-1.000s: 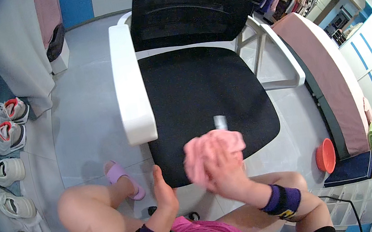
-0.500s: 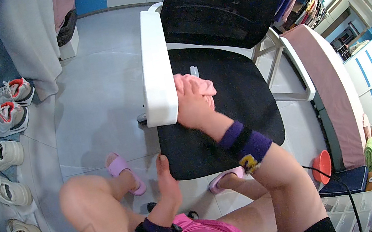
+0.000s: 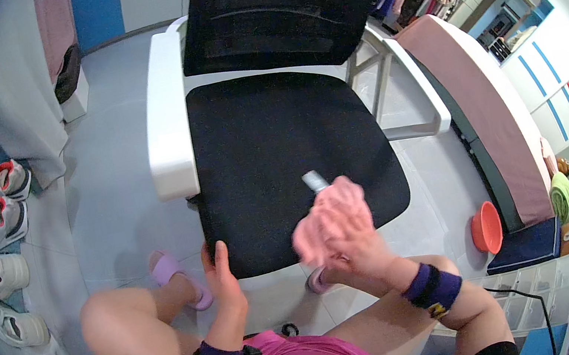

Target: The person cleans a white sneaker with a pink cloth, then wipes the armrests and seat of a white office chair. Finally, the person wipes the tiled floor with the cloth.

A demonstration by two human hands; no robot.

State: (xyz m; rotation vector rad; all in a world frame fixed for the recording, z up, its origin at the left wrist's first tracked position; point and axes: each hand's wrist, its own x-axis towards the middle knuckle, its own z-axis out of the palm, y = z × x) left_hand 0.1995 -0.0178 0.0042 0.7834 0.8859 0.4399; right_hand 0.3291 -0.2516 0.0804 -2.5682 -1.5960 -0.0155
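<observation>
My right hand (image 3: 356,244) is closed around a crumpled pink cloth (image 3: 332,216), slightly blurred, just over the front edge of a black chair seat (image 3: 272,149). A pale tag-like strip (image 3: 314,181) sticks out from the cloth's far side; whether it is attached to it I cannot tell. At the seat's front left corner is my left hand (image 3: 224,281), with its visible fingers stretched upward against the edge and nothing held in it. Part of its fingers is hidden. Both wrists wear dark purple bands.
The chair has a black backrest (image 3: 287,11) and white armrests (image 3: 166,122). Several shoes (image 3: 3,224) line the left side. On the right are a bed with a pink side (image 3: 464,102) and an orange basin (image 3: 486,228). Dark cables run by both arms.
My right hand has drawn the pink cloth from beside the left armrest toward me and right, to the seat's front edge. The view has shifted; my left hand stays by the seat corner.
</observation>
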